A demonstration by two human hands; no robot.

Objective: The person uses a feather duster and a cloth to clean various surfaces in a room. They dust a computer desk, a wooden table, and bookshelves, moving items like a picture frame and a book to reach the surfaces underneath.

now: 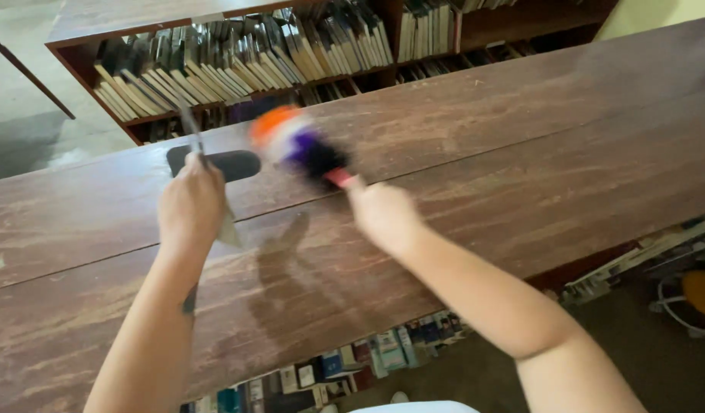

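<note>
- Duster (pixel 295 145) with orange, white, purple and black fluff sat just above the centre of the frame, blurred, its red handle running down and to the right into my right hand (pixel 383 214).
- Long axis of that duster ran from upper left to lower right, so the fluffy head pointed away from me and slightly toward my left hand (pixel 190 203).
- My right fingers were closed around the handle end; I could not tell the exact grip, since only the back of the hand showed.
- The fluffy head hung over the wooden tabletop (pixel 521 153); whether it touched the wood I could not tell.
- My left hand, left of centre, was closed around a thin grey stick-like thing (pixel 190 126) that rose toward the upper left; a pale scrap showed below the fist.
- Right hand was the one on the duster; left hand lay just beside its head, not touching it.
- A flat black oblong (pixel 230 164) lay on the tabletop between my left hand and the duster head.
- Beyond the table, in the upper part of the frame, stood a bookshelf (pixel 253 53) packed with leaning books.
</note>
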